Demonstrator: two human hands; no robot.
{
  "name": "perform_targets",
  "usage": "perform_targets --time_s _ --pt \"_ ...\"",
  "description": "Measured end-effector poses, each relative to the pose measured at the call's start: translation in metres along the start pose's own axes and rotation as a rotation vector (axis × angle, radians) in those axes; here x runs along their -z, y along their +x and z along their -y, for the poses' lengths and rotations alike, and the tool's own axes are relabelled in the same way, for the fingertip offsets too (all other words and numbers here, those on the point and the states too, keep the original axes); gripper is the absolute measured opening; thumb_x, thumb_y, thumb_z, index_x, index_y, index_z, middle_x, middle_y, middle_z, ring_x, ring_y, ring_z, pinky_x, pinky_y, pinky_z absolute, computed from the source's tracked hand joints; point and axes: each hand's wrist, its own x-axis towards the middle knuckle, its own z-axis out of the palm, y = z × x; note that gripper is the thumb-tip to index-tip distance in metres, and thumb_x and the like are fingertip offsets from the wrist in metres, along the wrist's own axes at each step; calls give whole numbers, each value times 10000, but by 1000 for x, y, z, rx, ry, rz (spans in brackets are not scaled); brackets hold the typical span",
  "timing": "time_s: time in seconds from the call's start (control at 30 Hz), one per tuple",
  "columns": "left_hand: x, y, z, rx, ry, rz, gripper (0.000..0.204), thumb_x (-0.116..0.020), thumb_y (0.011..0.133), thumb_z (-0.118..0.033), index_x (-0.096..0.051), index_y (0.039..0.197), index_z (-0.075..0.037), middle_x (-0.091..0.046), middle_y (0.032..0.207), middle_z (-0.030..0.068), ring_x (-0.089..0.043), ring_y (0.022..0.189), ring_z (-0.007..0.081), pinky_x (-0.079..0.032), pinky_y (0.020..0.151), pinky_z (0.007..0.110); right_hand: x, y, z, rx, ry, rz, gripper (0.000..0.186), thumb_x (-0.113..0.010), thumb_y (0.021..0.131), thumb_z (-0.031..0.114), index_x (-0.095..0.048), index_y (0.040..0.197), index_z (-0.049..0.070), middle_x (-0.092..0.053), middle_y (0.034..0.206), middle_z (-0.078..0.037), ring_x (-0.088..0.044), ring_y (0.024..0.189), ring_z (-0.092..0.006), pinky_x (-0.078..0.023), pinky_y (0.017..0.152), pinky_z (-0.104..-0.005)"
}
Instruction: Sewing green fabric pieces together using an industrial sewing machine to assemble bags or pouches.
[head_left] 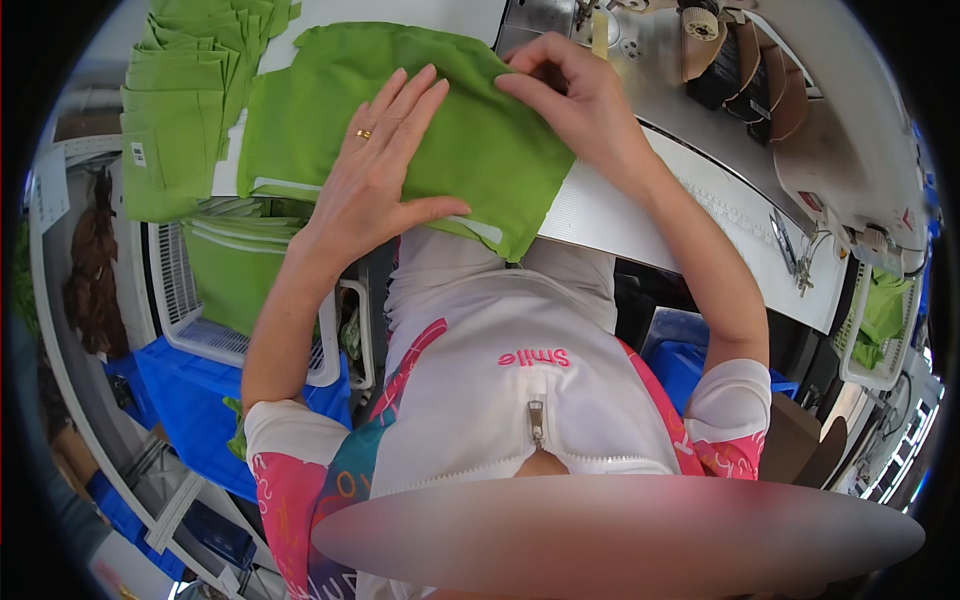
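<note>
A green fabric piece (470,130) lies spread over the white table edge in front of me, with pale strips along its near edge. My left hand (385,165) rests flat on the cloth, fingers stretched out and a ring on one of them. At the fabric's far right corner, beside the sewing machine's metal plate (650,85), my right hand (575,95) pinches the edge between thumb and fingers. The machine's needle area is partly cut off at the top of the view.
Stacked green fabric pieces (180,100) lie at the far left. Below them stands a white basket (165,270) holding more green cloth. Scissors or snips (785,240) lie on the table at right. Another white basket (885,370) with green scraps hangs beyond the table's right end.
</note>
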Motion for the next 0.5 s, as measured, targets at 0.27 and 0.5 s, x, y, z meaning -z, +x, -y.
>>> perform_targets --time_s 0.27,0.5 --pt "-5 2 -7 -27 31 27 958 -746 669 -446 -291 1438 -100 -269 1495 94 -256 1374 320 -229 1078 553 30 -25 37 -552 81 221 225 -653 877 225 -693 832 8 -650 710 11 -561 641 -24 -424 585 -180" --pt "-7 13 -19 -15 12 -35 833 -741 693 -399 -384 1385 -105 -372 1432 82 -325 1338 301 -255 1055 546 21 -35 2 -301 118 47 165 -654 873 165 -697 849 7 -644 710 20 -546 643 -16 -415 572 -176"
